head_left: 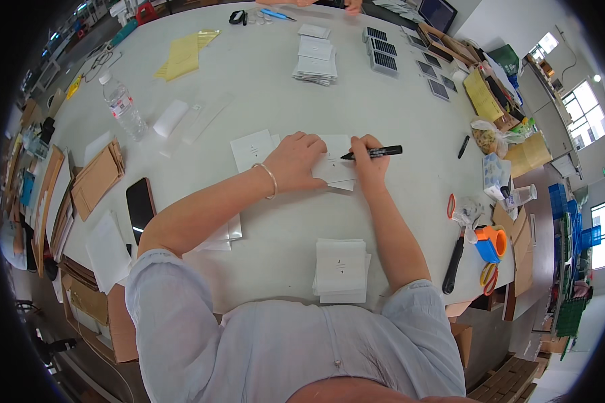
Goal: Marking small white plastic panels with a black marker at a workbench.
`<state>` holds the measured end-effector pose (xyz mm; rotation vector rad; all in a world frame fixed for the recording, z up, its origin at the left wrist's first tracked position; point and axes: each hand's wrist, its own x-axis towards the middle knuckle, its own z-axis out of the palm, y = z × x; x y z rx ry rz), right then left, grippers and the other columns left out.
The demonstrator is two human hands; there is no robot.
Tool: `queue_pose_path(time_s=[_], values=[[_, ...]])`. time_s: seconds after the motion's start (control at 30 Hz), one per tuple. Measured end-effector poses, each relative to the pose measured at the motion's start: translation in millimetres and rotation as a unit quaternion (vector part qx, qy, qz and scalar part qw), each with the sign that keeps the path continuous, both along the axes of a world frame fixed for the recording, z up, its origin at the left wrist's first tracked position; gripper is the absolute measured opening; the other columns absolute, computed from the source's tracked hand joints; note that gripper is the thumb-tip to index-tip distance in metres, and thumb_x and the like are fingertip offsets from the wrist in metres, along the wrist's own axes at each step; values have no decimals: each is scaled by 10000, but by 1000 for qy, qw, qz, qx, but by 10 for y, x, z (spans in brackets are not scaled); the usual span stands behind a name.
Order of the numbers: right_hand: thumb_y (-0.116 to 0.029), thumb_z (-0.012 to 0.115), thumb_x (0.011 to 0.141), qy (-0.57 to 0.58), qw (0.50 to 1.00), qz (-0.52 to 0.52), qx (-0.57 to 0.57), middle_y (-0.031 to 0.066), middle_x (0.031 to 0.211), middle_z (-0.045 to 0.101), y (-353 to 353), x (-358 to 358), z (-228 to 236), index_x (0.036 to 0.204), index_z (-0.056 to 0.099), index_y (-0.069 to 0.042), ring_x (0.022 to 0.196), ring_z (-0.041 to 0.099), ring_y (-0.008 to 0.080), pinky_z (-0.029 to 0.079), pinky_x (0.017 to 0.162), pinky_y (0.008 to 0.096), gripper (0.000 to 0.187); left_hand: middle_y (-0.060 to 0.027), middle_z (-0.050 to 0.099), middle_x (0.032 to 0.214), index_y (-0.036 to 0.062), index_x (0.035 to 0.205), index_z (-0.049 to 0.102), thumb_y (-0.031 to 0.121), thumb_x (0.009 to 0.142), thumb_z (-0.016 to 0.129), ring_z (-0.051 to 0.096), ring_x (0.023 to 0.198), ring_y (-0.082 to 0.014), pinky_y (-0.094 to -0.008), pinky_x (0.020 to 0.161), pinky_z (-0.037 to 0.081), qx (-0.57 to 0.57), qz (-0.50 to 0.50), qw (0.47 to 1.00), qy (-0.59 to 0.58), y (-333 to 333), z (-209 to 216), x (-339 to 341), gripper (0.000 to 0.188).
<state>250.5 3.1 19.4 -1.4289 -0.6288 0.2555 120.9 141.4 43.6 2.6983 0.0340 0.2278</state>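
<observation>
A black marker pen (385,151) is gripped in my right hand (369,173), its tip pointing left at the face of a white card (332,166). My left hand (294,161) rests on the card's left side, palm down with its fingers apart. Beneath that card other cards peek out at the lower edge. To the left of my left hand lie more white cards (250,150), partly overlapped by my wrist. A stack of printed cards (340,266) sits close to my body, and further white sheets (223,236) are partly hidden under my left forearm.
Stacked cards (314,60) and dark-striped panels (383,50) lie at the far side, near another person's hands (353,7). Leftward are a water bottle (123,107), a phone (140,209) and cardboard pieces (98,180). A black-handled tool (453,266) and orange tape dispenser (492,243) are at right.
</observation>
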Motion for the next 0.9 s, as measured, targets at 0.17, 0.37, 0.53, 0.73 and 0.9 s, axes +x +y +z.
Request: queue_pose_path(time_s=[0.17,0.37,0.53,0.73,0.9], values=[[-153,646,827,50,998,-25,35,-11,611,509,-3,22,83,628,502,-33,564,417,60,358,519,245,273,-137,519,1180,44,1071,508,268,616,795,472,1118,-315,-396,959,408,-1,17,994,-106,311,-8,-302,582],[-165,650,831,-34,998,4,-52,-19,595,494,78,33,-10,636,512,-36,562,403,57,342,512,249,272,-146,528,1129,56,1104,487,359,649,761,457,1116,-334,-390,957,403,-40,162,986,-24,1081,-112,-802,611],[-199,649,819,-96,989,-7,-115,-8,554,472,86,11,-63,648,523,-34,539,385,86,344,507,279,270,-161,504,1169,35,1122,496,367,633,771,420,1172,-339,-398,986,382,-1,141,987,80,1147,-273,-877,652],[-191,641,817,-68,993,-8,-95,-4,537,462,84,24,-104,627,501,-28,532,388,85,342,500,284,287,-163,444,1318,41,1156,534,325,643,785,348,1270,-347,-405,1067,315,8,-4,999,-46,601,-129,-330,638],[-194,642,813,-122,987,-17,-99,2,520,465,88,20,-138,624,499,-33,493,384,103,344,479,289,287,-167,444,1335,6,1201,516,371,659,771,374,1264,-340,-403,1070,316,58,-80,994,-55,155,-154,30,702]])
